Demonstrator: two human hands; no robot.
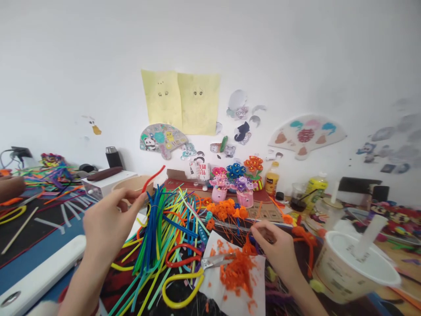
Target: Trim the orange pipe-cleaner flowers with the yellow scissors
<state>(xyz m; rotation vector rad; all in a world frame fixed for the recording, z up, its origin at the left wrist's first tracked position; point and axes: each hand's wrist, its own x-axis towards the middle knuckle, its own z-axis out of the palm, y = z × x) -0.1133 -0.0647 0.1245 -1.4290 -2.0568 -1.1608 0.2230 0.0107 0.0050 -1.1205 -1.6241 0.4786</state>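
My left hand is raised at the left with thumb and fingers pinched round a short red pipe cleaner, whose free end points up to the right. Lower on the right, my right hand has its fingertips together beside thin orange wires; what they hold is too small to make out. Between the hands lies a thick bundle of blue, green and yellow pipe cleaners. Scissors with one red and one yellow handle rest partly on white paper, near a heap of orange fluff clippings.
Orange pipe-cleaner flowers lie behind the paper, before small pink pots of flowers. A lidded cup with straw stands right, bottles behind. A long white tool lies left. Another person's hand shows far left.
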